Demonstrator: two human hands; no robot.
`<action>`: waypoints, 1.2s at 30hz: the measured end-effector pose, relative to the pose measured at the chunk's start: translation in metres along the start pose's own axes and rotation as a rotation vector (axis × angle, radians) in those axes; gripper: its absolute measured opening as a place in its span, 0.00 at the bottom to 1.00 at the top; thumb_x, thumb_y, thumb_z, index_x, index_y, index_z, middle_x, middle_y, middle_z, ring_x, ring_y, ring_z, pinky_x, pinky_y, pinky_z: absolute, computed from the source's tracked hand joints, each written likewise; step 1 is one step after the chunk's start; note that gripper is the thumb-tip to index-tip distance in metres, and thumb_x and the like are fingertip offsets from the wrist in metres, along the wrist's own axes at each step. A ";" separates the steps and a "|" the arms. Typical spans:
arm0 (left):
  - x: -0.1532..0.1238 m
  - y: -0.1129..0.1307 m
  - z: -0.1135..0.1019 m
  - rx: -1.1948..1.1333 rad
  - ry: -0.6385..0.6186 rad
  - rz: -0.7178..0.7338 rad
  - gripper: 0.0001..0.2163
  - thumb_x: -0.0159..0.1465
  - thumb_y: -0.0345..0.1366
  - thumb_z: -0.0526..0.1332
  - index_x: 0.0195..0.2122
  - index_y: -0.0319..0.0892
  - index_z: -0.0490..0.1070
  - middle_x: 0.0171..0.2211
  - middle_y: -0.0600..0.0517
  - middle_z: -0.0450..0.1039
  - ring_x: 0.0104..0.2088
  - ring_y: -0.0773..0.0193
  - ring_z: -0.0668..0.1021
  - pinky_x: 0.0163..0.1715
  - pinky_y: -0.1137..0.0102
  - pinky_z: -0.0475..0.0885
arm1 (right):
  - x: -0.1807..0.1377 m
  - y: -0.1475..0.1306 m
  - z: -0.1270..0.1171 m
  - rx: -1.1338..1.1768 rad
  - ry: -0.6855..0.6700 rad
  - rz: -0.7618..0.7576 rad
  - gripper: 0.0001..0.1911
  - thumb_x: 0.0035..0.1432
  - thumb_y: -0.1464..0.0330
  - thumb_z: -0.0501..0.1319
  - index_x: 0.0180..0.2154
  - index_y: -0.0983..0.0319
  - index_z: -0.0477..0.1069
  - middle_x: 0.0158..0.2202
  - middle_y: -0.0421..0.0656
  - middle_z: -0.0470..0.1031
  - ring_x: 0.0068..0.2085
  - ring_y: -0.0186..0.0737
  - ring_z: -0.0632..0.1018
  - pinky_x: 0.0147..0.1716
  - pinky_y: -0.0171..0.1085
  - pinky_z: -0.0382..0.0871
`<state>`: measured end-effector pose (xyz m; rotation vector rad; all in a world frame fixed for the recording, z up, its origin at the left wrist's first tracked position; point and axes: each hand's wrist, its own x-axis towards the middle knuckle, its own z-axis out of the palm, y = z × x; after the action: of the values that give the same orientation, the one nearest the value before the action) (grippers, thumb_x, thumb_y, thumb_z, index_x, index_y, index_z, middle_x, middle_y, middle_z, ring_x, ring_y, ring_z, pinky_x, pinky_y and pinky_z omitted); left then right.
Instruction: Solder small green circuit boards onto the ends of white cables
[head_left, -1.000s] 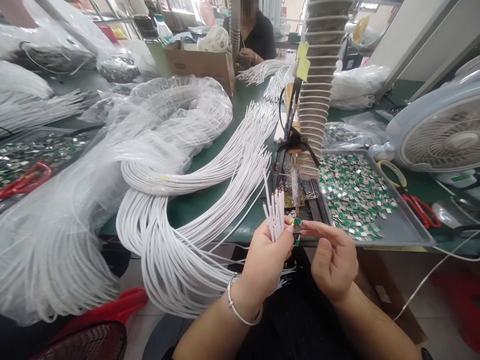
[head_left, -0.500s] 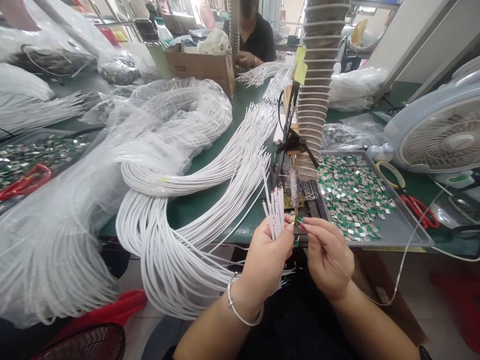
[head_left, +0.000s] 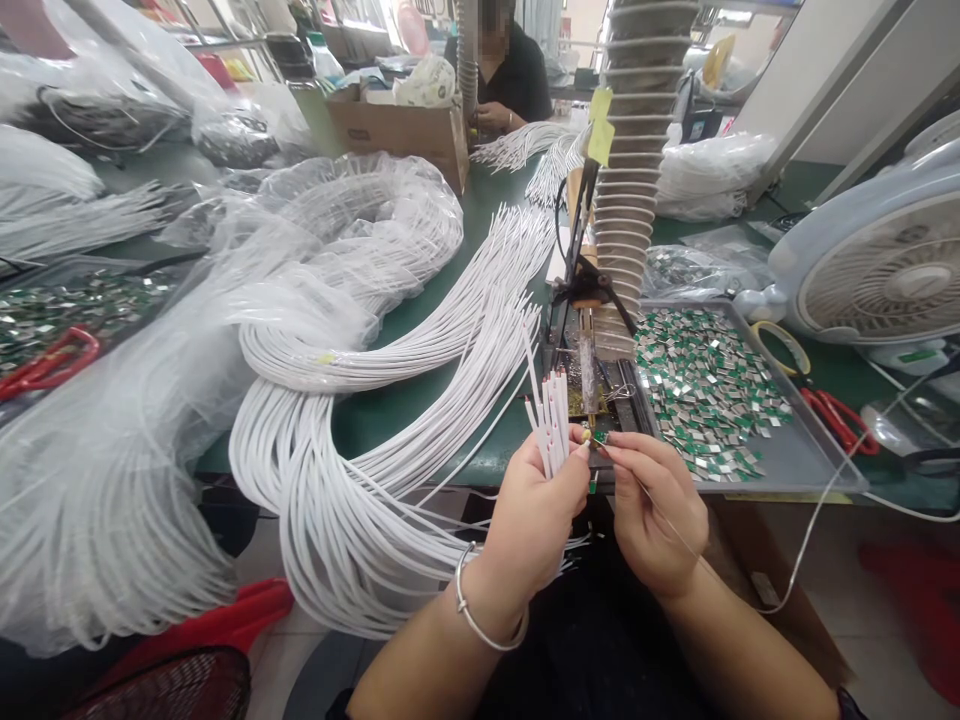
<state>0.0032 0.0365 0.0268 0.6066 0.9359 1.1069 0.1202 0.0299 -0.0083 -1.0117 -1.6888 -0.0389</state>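
My left hand (head_left: 536, 515) is closed around a bunch of white cable ends (head_left: 550, 415) that stick upward, their long tails looping down to the left. My right hand (head_left: 654, 505) pinches a small green circuit board (head_left: 598, 437) beside the left thumb, and a thin solder wire (head_left: 795, 555) runs from its fingers off to the right. Both hands hover at the front edge of the green table (head_left: 420, 395), just below a soldering fixture (head_left: 589, 370).
A grey tray (head_left: 795, 460) of several small green boards lies right of the fixture, with red scissors (head_left: 836, 418) and a white fan (head_left: 877, 265) beyond. Big coils of white cable (head_left: 360, 330) and plastic bags fill the left. A ribbed duct (head_left: 637, 150) rises ahead; another person sits at the back.
My right hand has drawn closer to the left, bringing the green board against the cable ends, and the solder wire has swung in from the right to run through its fingers.
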 end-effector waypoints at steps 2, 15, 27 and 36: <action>0.000 0.001 0.001 -0.006 0.001 0.000 0.04 0.59 0.30 0.58 0.36 0.39 0.65 0.15 0.63 0.54 0.15 0.77 0.56 0.15 0.80 0.51 | 0.001 0.000 0.000 0.000 0.003 -0.003 0.14 0.56 0.80 0.57 0.42 0.62 0.71 0.40 0.48 0.74 0.41 0.39 0.77 0.39 0.39 0.77; -0.001 0.002 0.000 -0.010 -0.012 0.017 0.04 0.60 0.30 0.58 0.36 0.39 0.65 0.15 0.63 0.55 0.15 0.77 0.57 0.15 0.80 0.51 | 0.003 -0.004 -0.001 -0.053 0.006 -0.006 0.13 0.57 0.78 0.57 0.42 0.61 0.71 0.38 0.46 0.75 0.39 0.39 0.78 0.37 0.40 0.77; -0.002 -0.004 -0.004 0.006 -0.007 -0.025 0.06 0.58 0.32 0.60 0.36 0.39 0.65 0.15 0.63 0.54 0.15 0.76 0.56 0.16 0.79 0.50 | -0.004 -0.003 -0.004 0.020 -0.033 0.041 0.14 0.56 0.79 0.55 0.43 0.62 0.70 0.39 0.47 0.75 0.41 0.39 0.78 0.39 0.39 0.76; 0.000 -0.012 -0.018 0.170 0.007 0.000 0.06 0.56 0.35 0.63 0.29 0.39 0.68 0.22 0.58 0.62 0.18 0.76 0.58 0.18 0.76 0.53 | -0.010 0.002 -0.005 0.056 -0.150 0.111 0.16 0.59 0.79 0.51 0.47 0.61 0.68 0.38 0.46 0.72 0.35 0.35 0.77 0.33 0.36 0.75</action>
<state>-0.0071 0.0317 0.0081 0.7414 1.0429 1.0364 0.1259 0.0228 -0.0155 -1.0872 -1.7557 0.1600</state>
